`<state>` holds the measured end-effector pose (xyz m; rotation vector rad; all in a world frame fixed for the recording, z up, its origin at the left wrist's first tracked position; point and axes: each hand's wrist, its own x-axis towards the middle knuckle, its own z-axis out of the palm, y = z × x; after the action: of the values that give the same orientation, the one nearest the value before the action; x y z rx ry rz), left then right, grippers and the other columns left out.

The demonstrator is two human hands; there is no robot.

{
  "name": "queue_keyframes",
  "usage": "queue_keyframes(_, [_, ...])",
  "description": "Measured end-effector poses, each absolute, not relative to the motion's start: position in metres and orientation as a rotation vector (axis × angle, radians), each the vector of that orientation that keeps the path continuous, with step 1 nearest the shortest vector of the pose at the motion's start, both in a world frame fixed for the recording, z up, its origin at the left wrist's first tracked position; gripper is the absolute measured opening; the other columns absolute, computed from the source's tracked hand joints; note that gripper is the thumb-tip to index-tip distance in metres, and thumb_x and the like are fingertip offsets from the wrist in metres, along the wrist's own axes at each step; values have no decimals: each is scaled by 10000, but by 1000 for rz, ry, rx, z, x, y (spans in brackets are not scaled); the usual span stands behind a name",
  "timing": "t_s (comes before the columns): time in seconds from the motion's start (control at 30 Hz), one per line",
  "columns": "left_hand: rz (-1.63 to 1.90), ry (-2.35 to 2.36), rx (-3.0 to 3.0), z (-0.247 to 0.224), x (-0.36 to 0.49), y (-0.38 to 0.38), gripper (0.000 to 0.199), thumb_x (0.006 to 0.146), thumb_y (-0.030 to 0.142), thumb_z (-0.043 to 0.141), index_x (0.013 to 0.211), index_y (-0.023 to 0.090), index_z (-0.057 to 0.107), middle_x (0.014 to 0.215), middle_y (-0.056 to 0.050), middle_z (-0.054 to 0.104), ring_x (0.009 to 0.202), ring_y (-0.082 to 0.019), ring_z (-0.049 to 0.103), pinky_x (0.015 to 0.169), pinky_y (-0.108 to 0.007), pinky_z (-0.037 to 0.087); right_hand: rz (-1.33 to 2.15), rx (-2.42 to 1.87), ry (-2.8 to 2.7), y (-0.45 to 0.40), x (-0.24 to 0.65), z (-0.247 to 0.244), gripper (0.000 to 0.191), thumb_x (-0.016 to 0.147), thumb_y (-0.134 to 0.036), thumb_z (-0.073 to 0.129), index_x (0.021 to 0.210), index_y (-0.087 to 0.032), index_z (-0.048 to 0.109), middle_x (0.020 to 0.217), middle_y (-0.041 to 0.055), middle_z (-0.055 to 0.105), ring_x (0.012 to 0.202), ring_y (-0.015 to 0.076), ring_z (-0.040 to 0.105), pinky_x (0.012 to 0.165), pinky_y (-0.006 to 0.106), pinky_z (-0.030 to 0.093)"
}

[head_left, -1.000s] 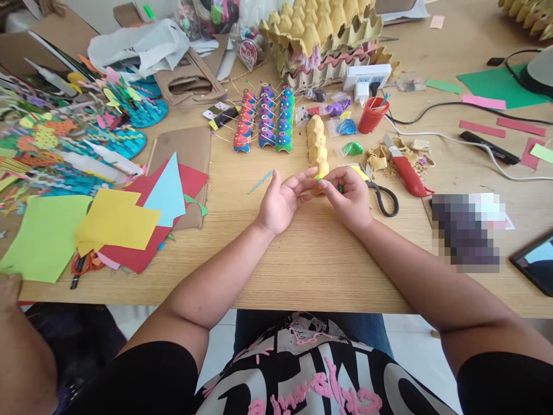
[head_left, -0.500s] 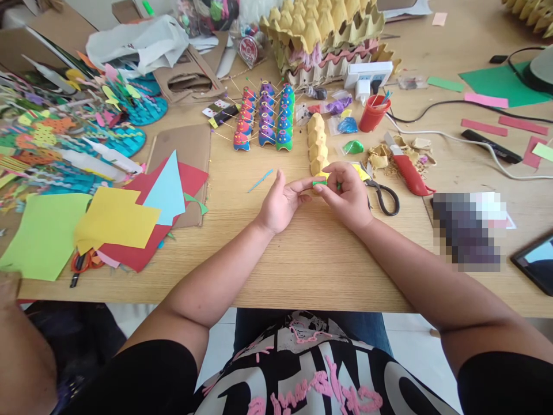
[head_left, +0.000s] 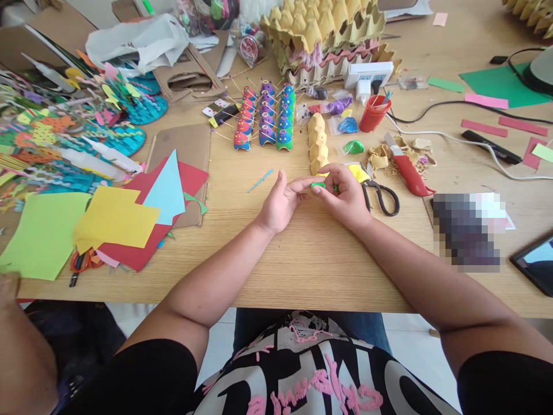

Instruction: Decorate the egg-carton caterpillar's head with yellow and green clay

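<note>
My left hand (head_left: 283, 202) and my right hand (head_left: 345, 196) meet over the wooden table (head_left: 311, 259), both pinching a small green piece (head_left: 320, 185). The piece is mostly hidden by my fingers. Just behind my hands lies a plain yellow egg-carton strip (head_left: 317, 143). Three rows of painted egg-carton figures (head_left: 264, 118) with toothpicks stand farther back. A thin blue sliver (head_left: 260, 181) lies left of my left hand.
Black-handled scissors (head_left: 380, 195) and a red utility knife (head_left: 408, 172) lie right of my hands. A red cup (head_left: 373, 113), stacked egg trays (head_left: 326, 34), coloured paper sheets (head_left: 121, 213) and paper crafts (head_left: 64, 138) crowd the back and left. A tablet (head_left: 536, 262) sits at right.
My right hand has turned the small green piece slightly between the fingers. Both hands stay in about the same place.
</note>
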<state>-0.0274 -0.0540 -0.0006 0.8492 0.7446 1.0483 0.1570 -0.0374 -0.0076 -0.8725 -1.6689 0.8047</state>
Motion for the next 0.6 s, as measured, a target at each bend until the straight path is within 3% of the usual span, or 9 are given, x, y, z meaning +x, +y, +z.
queue_keyframes(0.37, [1046, 765, 913, 4, -24, -57, 796, 1106, 743, 277, 1107, 256, 906, 1446, -60, 792, 1551, -309, 570, 1272, -449, 449, 749, -936, -1627, -46, 155, 0, 515, 978, -775, 672, 1074, -269, 696, 706, -41, 468, 650, 164, 448, 669, 358, 429])
queue_keyframes(0.6, [1047, 750, 872, 4, -23, -60, 761, 1100, 750, 316, 1198, 263, 893, 1456, -56, 786, 1577, -320, 550, 1342, -472, 393, 892, -945, -1601, -40, 158, -7, 570, 966, -807, 662, 1138, -263, 667, 698, -62, 479, 652, 147, 475, 664, 322, 425])
